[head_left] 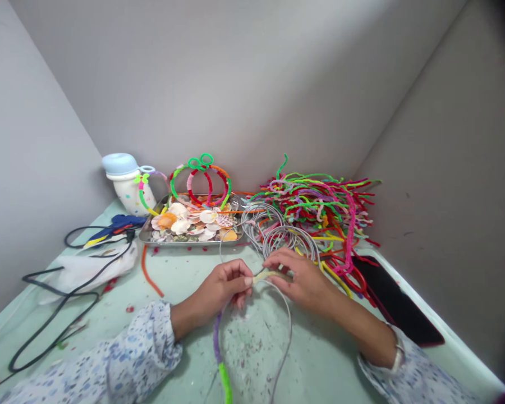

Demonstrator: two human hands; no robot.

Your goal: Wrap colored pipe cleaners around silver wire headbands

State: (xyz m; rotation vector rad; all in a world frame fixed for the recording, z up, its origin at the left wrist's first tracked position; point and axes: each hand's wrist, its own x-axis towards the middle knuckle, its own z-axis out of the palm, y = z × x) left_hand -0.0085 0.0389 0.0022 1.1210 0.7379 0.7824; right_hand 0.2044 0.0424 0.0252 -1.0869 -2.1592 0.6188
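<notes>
A loop of grey wire (290, 328) hangs toward me, its left side wrapped in purple (217, 339) and bright green fuzzy pipe cleaner (225, 381). At the top of the loop, my left hand (223, 289) pinches the wire together with one end of a pale yellow pipe cleaner (264, 275). My right hand (305, 278) has that same pipe cleaner between thumb and fingers, just right of the left hand. Its far end is partly hidden by the right fingers. Coils of grey wire (292, 238) lie right behind the hands.
A metal tray (189, 243) holds seashells (180, 226), with wrapped rings (200, 182) standing on it. Piled pipe cleaners (320, 202) lie at back right, near a black phone-like slab (398, 308). A white bottle (130, 191), black cable (73, 293) and plastic bag (96, 266) are left.
</notes>
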